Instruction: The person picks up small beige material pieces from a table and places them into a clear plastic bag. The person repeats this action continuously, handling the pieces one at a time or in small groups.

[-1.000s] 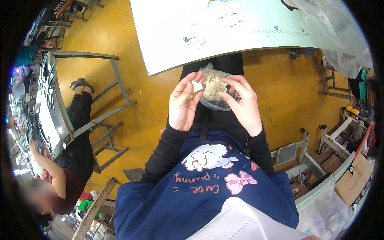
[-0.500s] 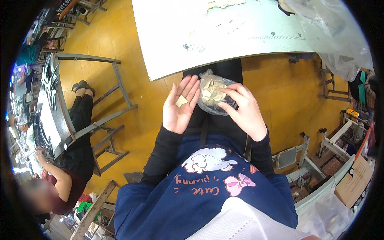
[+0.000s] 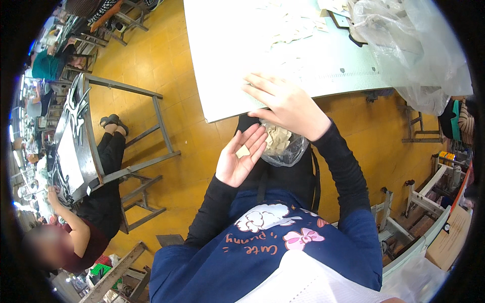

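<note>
My left hand point(image 3: 238, 159) is palm up with its fingers stretched out. A small cream flat piece point(image 3: 243, 151) lies loose across its palm and finger bases. Over the near edge of the white table point(image 3: 218, 96) reaches my right hand point(image 3: 289, 103), palm down, fingers extended and slightly apart. Nothing shows in its fingers, though their undersides are hidden. Beneath that hand, on my lap, sits a clear plastic bag point(image 3: 297, 155) filled with similar cream pieces point(image 3: 277, 139). My right hand partly covers the bag's far side.
More cream pieces point(image 3: 293, 31) are scattered farther back on the table. Clear plastic sheeting point(image 3: 404, 40) drapes over its right side. To the left, a person point(image 3: 83, 237) sits beside a metal-framed table point(image 3: 134, 169). Metal frames point(image 3: 399, 222) and a cardboard box point(image 3: 449, 237) stand at right.
My right hand has left the bag and moved forward over the table edge, its fingers straightening. My left hand keeps the piece on its palm. The whole view has shifted.
</note>
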The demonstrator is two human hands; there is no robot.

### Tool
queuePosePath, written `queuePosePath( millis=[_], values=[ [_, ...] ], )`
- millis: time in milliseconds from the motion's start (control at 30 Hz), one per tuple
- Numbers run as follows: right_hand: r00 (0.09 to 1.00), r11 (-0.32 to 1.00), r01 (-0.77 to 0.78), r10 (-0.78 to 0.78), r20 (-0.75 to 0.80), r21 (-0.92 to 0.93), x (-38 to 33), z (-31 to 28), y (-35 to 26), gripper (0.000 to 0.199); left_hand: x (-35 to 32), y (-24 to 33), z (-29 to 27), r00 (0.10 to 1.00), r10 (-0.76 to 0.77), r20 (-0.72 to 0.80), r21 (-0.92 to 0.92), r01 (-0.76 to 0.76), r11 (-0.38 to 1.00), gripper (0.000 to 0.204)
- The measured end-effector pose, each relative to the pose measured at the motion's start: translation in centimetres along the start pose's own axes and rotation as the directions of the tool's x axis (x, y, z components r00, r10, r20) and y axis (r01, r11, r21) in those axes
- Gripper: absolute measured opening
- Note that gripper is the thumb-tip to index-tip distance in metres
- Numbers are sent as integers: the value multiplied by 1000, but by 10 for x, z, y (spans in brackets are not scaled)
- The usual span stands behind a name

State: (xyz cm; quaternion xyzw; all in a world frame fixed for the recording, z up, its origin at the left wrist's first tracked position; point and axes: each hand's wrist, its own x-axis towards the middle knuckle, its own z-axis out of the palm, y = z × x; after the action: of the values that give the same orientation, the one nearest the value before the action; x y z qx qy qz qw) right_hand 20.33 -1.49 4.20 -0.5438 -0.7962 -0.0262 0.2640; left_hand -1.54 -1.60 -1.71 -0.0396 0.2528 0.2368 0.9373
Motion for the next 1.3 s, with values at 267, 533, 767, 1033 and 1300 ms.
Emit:
queuePosePath(
  millis=[267,533,767,1033,1300],
  values=[
    [993,999,14,-20,120,51,-26,-19,7,49,9,-9,-15,985,-148,92,-102,157,982,47],
    [987,999,-53,52,152,3,-7,-19,6,61,20,-10,2,987,-155,47,-71,158,985,45],
    [994,991,109,-108,-27,74,-20,-20,11,31,21,-13,5,978,-201,53,-62,204,977,44],
    [978,978,121,-89,-189,169,-60,-27,-9,21,28,-8,2,983,-160,86,-31,163,986,47],
    [864,928,-352,271,425,124,-114,32,-22,27,39,10,-26,998,-65,21,-41,66,997,38]
  ],
)
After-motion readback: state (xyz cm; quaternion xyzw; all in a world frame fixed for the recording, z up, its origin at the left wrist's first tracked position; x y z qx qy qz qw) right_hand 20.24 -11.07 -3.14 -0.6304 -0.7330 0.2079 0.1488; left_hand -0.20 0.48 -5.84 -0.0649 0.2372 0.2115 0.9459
